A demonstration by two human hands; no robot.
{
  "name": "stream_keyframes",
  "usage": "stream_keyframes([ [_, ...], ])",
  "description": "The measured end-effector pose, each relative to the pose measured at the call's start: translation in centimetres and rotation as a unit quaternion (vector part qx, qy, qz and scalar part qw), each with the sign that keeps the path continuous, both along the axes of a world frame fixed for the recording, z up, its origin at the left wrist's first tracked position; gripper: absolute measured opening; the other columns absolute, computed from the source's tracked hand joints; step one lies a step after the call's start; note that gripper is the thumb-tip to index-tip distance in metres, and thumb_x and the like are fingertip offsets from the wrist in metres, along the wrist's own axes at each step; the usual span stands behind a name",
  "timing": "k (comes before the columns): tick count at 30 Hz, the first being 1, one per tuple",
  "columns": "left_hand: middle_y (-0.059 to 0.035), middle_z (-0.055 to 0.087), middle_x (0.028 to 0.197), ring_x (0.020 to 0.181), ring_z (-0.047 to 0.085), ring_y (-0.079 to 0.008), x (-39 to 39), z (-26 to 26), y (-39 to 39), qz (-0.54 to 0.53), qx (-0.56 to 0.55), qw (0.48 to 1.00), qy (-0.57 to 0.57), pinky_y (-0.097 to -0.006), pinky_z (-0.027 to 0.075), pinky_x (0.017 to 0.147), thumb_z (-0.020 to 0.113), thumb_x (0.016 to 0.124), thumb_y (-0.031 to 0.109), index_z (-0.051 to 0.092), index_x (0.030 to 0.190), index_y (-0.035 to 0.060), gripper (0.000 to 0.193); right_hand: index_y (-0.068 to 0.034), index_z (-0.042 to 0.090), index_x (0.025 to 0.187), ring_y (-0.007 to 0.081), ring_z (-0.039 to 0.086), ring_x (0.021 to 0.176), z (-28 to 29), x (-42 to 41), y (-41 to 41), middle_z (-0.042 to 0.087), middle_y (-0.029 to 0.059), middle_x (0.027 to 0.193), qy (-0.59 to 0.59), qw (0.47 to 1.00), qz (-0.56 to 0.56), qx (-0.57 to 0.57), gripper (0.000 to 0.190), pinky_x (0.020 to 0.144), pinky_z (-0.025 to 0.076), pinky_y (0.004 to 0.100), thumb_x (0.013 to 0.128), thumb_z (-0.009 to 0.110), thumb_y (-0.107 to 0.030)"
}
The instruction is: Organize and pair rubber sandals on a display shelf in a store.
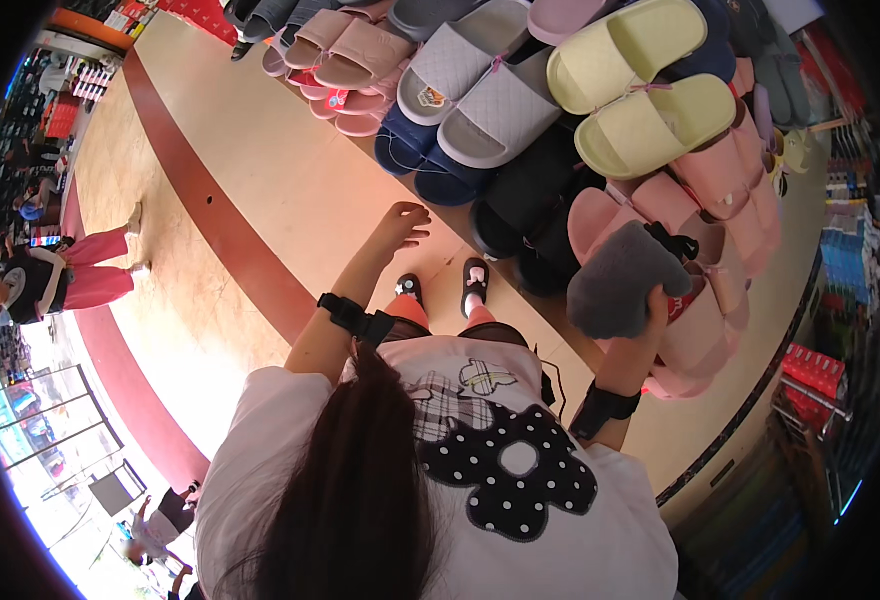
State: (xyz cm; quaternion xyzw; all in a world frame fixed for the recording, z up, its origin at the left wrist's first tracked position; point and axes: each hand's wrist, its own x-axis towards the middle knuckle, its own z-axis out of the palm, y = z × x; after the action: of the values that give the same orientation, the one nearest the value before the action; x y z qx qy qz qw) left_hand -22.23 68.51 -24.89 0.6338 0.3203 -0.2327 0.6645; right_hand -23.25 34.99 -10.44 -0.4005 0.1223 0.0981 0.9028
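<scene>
My right hand [657,309] grips a grey fluffy plush item [612,281] with a black strap or cord [676,241]; its exact kind is unclear. It is held in front of stacked pink slippers [699,319], partly hiding them. My left hand [402,225] holds nothing, fingers apart and loosely bent, above the tiled floor. Nearest to it are dark blue slippers [440,169] and black slippers [526,206]. Farther along the pile lie a grey-white quilted pair [477,97] and a pale yellow pair [638,82], each pair tied together.
More pink slippers [353,52] stand at the pile's far end. Across the tiled floor [260,150] runs a red-brown stripe [207,202]. A person in pink trousers [98,270] is at left, another person [158,529] lower left. A red box [815,375] sits on a rack at right.
</scene>
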Motion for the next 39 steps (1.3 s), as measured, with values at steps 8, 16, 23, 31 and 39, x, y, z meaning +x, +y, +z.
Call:
stream_keyframes([
  [8, -0.0074, 0.056, 0.108, 0.093, 0.057, -0.0200, 0.8, 0.4, -1.9, -0.141, -0.103, 0.985, 0.009, -0.0310, 0.044, 0.079, 0.051, 0.083, 0.040, 0.043, 0.119, 0.0091, 0.048, -0.005, 0.050, 0.112, 0.0175, 0.054, 0.094, 2.0, -0.7, 4.0, 0.057, 0.0087, 0.098, -0.077, 0.867, 0.084, -0.485, 0.053, 0.082, 0.044, 0.0323, 0.065, 0.072, -0.013],
  [16, -0.0097, 0.051, 0.106, 0.099, 0.051, -0.0301, 2.7, -1.9, -5.4, -0.029, -0.396, 0.911, 0.116, -0.0420, 0.041, 0.085, 0.050, 0.079, 0.047, 0.046, 0.109, 0.0087, 0.049, -0.014, 0.056, 0.082, 0.0240, 0.055, 0.073, -9.5, 2.3, 15.0, 0.053, 0.0045, 0.079, -0.252, 0.369, 0.099, -0.889, 0.026, 0.061, 0.041, 0.0346, 0.058, 0.067, -0.016],
  [23, -0.0118, 0.053, 0.097, 0.093, 0.052, -0.0309, 3.5, 0.1, -5.1, -0.025, -0.359, 0.928, 0.095, -0.0426, 0.042, 0.083, 0.050, 0.077, 0.043, 0.049, 0.102, 0.0081, 0.043, -0.012, 0.065, 0.073, 0.0246, 0.059, 0.072, -9.0, 2.9, 16.9, 0.060, 0.0066, 0.079, -0.135, 0.305, 0.072, -0.940, 0.009, 0.060, 0.044, 0.0357, 0.068, 0.058, -0.015],
  [31, -0.0125, 0.049, 0.121, 0.104, 0.051, -0.0283, 3.7, -0.8, -1.3, -0.141, -0.299, 0.943, 0.034, -0.0406, 0.039, 0.087, 0.047, 0.080, 0.045, 0.043, 0.120, 0.0092, 0.054, 0.000, 0.055, 0.107, 0.0327, 0.059, 0.090, -4.7, -2.7, 10.0, 0.060, 0.0192, 0.097, -0.014, 0.681, 0.181, -0.710, 0.069, 0.078, 0.046, 0.0361, 0.054, 0.075, -0.040],
  [39, -0.0107, 0.055, 0.114, 0.094, 0.058, -0.0205, 2.8, 4.4, 0.9, -0.157, -0.125, 0.965, -0.166, -0.0320, 0.046, 0.079, 0.060, 0.079, 0.018, 0.034, 0.125, 0.0111, 0.053, 0.003, 0.048, 0.114, 0.0200, 0.055, 0.091, -4.9, -15.8, 5.1, 0.057, 0.0129, 0.102, 0.067, 0.873, -0.037, -0.481, 0.064, 0.079, 0.045, 0.0309, 0.062, 0.076, -0.023],
])
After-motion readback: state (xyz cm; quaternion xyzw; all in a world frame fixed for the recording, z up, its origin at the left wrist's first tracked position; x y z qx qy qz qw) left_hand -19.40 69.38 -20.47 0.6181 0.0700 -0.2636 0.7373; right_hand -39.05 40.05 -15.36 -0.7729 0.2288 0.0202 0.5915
